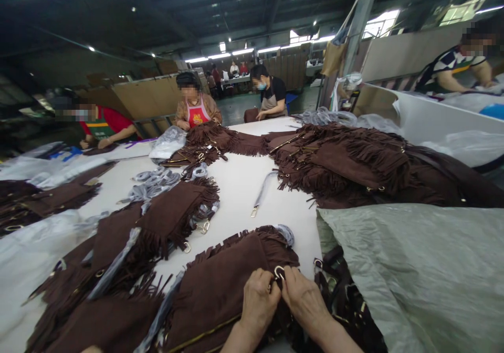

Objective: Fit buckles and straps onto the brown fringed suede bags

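In front of me a dark brown fringed bag (220, 284) lies flat, with a gold-coloured zip along its near edge. My left hand (260, 295) is closed in a pinch at the bag's right edge, and a small metal piece shows between its fingers. Close against it, my right hand (303, 295) pinches a gold-coloured metal hook (279, 272), which stands up between the two hands. My fingers hide how the hook and the bag's edge meet. Beside my right hand lies a heap of dark straps (346, 300) with metal fittings.
Brown fringed bags lie in a large pile (354, 158) at the back right and a stack (169, 211) at the left. A plastic-wrapped strap (263, 190) rests on the white table (236, 185). Greenish sheeting (425, 269) covers the right. Several co-workers (199, 108) work beyond.
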The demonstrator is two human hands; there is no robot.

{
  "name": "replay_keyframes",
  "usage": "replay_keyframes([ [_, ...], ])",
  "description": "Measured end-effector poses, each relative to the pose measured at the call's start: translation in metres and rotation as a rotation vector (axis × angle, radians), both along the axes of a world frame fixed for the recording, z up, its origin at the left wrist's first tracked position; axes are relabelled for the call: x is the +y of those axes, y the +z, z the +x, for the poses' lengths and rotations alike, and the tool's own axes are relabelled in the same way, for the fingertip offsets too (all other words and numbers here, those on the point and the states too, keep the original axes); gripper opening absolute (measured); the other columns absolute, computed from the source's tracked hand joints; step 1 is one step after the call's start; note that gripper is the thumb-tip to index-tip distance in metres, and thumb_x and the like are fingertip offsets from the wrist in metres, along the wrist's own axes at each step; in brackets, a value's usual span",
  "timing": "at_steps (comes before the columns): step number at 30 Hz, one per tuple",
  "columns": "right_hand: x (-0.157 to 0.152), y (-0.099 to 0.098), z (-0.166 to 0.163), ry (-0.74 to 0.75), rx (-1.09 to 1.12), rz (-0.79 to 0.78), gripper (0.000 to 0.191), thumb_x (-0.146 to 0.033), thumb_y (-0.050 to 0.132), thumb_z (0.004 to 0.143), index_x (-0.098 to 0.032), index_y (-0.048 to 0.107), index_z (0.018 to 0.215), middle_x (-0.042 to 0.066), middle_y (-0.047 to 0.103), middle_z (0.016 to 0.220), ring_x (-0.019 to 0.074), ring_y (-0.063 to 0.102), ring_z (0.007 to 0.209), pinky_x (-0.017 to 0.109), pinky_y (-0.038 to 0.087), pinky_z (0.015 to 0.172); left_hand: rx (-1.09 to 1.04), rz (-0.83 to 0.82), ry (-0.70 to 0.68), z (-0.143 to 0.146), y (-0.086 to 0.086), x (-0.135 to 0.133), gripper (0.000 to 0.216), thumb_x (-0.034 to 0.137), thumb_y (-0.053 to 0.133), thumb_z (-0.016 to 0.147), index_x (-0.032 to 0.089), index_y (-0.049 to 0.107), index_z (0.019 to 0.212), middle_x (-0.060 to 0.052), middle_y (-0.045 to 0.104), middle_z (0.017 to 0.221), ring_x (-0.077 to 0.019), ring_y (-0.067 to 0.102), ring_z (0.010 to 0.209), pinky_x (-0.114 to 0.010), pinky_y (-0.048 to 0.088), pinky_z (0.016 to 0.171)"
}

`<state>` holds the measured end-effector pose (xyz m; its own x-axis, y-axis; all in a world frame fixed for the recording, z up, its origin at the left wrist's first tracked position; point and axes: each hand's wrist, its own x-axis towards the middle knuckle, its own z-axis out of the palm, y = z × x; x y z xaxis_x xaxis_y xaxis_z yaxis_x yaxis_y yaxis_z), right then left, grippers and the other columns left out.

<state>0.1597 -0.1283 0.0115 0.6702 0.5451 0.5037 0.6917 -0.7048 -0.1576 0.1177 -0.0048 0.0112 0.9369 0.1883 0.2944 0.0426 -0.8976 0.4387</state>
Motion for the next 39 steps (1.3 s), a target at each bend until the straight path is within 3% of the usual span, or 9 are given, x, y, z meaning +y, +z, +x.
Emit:
replay_keyframes([
  [8,0.007,-0.005,-0.001,-0.017,-0.075,-0.107,0.018,-0.001,0.04,0.073,-0.019,0.039,0.076,0.0,0.049,0.06,0.014,0.05,0.05,0.024,0.035,0.046,-0.015,-0.043,0.016,0.002,-0.003,0.0,0.014,0.004,0.048,0.066,0.015,0.056,0.062,-0.002,0.055,0.062,-0.0151,0.052,0.062,-0.025,0.041,0.06],
  [15,0.005,-0.006,-0.022,-0.094,-0.028,-0.192,0.018,0.0,0.038,0.073,-0.016,0.045,0.076,0.002,0.051,0.06,0.0155,0.051,0.048,0.024,0.04,0.042,-0.012,-0.05,0.002,0.001,0.0,-0.002,0.012,0.006,0.048,0.066,0.016,0.054,0.061,-0.001,0.055,0.062,-0.0142,0.052,0.062,-0.024,0.04,0.059],
  [21,0.016,-0.005,-0.031,-0.191,-0.017,-0.15,0.024,0.004,0.035,0.069,-0.015,0.048,0.072,0.005,0.052,0.06,0.0175,0.055,0.049,0.025,0.044,0.041,0.054,-0.112,0.022,0.003,0.004,0.001,0.014,0.008,0.046,0.067,0.016,0.056,0.06,-0.002,0.056,0.062,-0.014,0.053,0.061,-0.024,0.04,0.06],
  [28,0.017,-0.004,-0.03,-0.186,-0.053,-0.07,0.019,-0.001,0.033,0.073,-0.017,0.045,0.072,0.004,0.052,0.056,0.0171,0.055,0.045,0.024,0.042,0.038,0.008,-0.166,-0.001,0.003,0.003,0.003,0.014,0.009,0.046,0.066,0.015,0.057,0.059,-0.003,0.057,0.061,-0.0141,0.054,0.06,-0.023,0.04,0.056],
  [35,0.015,-0.023,-0.038,-0.225,0.039,0.036,0.011,-0.012,0.034,0.08,-0.02,0.041,0.077,0.0,0.053,0.058,0.0144,0.055,0.045,0.023,0.038,0.041,-0.032,-0.233,-0.048,-0.002,0.0,0.005,0.016,0.011,0.045,0.067,0.015,0.059,0.061,-0.002,0.059,0.06,-0.0133,0.055,0.059,-0.022,0.039,0.055],
  [39,0.018,-0.027,-0.034,-0.254,0.021,0.047,0.012,-0.012,0.033,0.081,-0.021,0.04,0.076,-0.001,0.053,0.058,0.0135,0.055,0.045,0.023,0.036,0.042,0.055,-0.303,-0.022,0.002,0.003,0.007,0.016,0.011,0.046,0.066,0.016,0.06,0.061,-0.002,0.06,0.061,-0.0128,0.056,0.058,-0.022,0.04,0.056],
])
